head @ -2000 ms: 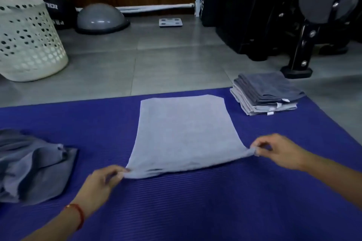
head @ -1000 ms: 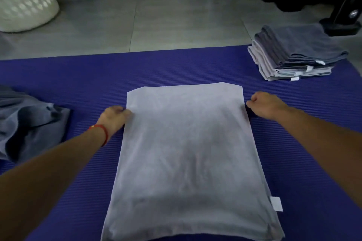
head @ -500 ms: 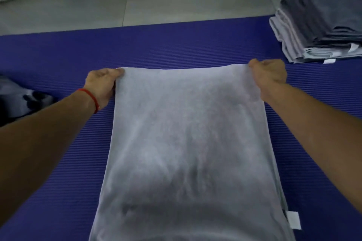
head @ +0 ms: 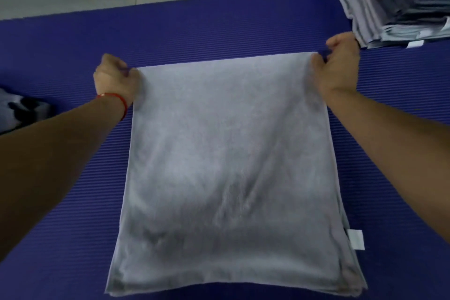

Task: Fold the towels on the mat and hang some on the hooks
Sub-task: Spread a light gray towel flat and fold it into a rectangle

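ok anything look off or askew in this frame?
Nothing serious. The light grey towel lies flat on the blue mat, left hand and right hand gripping its far corners. Only untidy spot: a crumpled grey towel at the mat's left edge, not yet folded. The folded stack looks neat.

I saw the light grey towel [head: 229,161] spread flat on the blue ribbed mat [head: 73,214], doubled over, its far corners gripped, and a white tag [head: 356,239] stuck out at its near right edge. A stack of folded grey towels [head: 394,5] sat at the mat's far right. A crumpled grey towel [head: 22,109] lay at the left edge.
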